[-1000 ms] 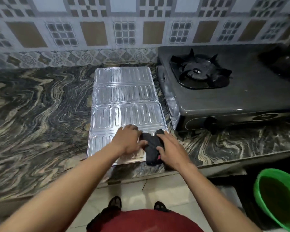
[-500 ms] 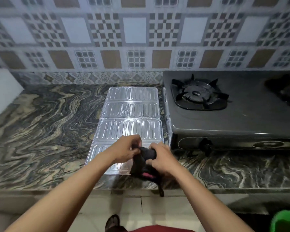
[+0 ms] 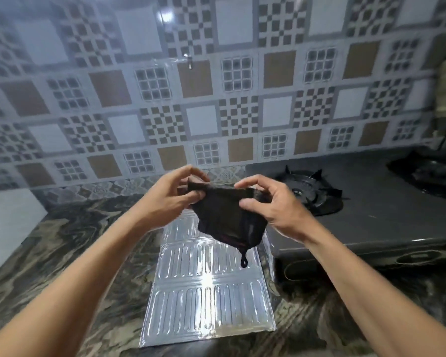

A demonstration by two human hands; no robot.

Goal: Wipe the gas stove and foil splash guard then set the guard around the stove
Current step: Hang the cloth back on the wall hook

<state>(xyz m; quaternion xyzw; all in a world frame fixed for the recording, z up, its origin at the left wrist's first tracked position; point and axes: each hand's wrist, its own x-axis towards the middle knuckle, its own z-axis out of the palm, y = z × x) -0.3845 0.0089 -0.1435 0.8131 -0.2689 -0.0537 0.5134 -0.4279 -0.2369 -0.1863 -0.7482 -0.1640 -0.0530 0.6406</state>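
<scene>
A dark cloth (image 3: 227,217) is held up in the air, pinched at its top edge by the left hand (image 3: 171,197) and the right hand (image 3: 273,204). Below it, the foil splash guard (image 3: 206,287) is laid flat on the marbled worktop (image 3: 70,253), just beside the gas stove (image 3: 376,215).

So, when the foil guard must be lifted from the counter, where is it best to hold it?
Probably by its two long side edges, one hand from the left and one from the right. The foil splash guard lies flat on the counter, thin and creased into panels, so a one-sided hold might let it fold. Its right edge lies close beside the gas stove.
</scene>
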